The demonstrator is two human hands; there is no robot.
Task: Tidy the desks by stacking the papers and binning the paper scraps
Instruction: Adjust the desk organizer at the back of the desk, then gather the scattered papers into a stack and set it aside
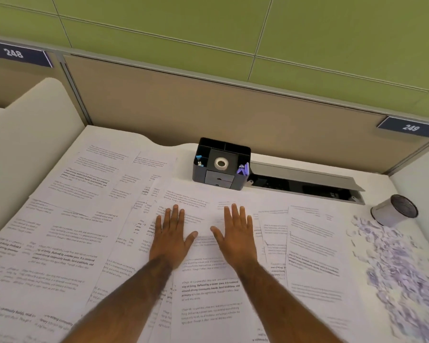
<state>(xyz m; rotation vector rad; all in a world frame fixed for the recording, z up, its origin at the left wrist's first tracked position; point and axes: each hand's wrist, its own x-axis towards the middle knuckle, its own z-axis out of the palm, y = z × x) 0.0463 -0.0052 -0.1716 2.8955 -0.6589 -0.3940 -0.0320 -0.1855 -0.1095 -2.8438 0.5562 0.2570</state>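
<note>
Several printed white papers lie spread and overlapping across the white desk. My left hand and my right hand rest flat, palms down and fingers apart, on a sheet in the middle of the desk. Neither hand holds anything. A pile of small paper scraps covers the right side of the desk. Behind the scraps, a small mesh bin lies tipped on its side with its mouth toward me.
A black desk organiser with a tape roll and clips stands at the back centre. To its right runs an open cable tray. A beige partition closes the back, and white dividers flank the desk.
</note>
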